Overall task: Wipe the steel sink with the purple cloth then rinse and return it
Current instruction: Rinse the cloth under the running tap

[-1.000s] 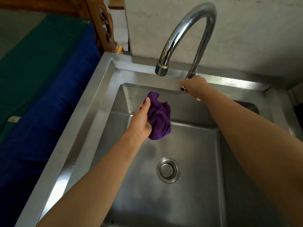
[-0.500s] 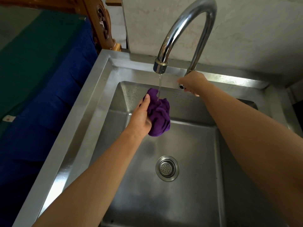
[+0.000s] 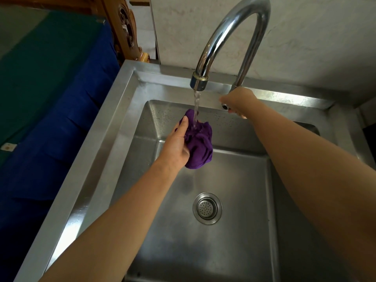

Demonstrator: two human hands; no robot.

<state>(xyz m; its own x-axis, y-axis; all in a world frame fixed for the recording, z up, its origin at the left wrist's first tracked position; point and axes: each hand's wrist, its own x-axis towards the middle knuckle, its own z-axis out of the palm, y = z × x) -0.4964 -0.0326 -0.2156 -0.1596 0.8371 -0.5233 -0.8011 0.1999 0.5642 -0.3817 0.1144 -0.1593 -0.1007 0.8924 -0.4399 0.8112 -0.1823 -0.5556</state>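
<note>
Water stream [image 3: 196,104] thickens from curved chrome faucet [image 3: 234,27] | left hand [image 3: 179,145] clutches crumpled purple cloth [image 3: 200,147], stream landing beside its thumb | right hand [image 3: 238,102] grips tap handle [image 3: 224,106] | rinse underway over steel sink [image 3: 223,251]; return pending

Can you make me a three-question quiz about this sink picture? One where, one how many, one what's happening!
1. Where is the purple cloth?
A) on a shelf
B) under the water from the tap
C) on the floor

2. How many hands hold the cloth?
A) none
B) one
C) two

3. What is the tap doing?
A) running
B) turned off
C) missing

Answers:
1 B: the water lands right on it.
2 B: only the left hand grips it; the right hand holds the tap handle.
3 A: water pours from the spout.
</note>
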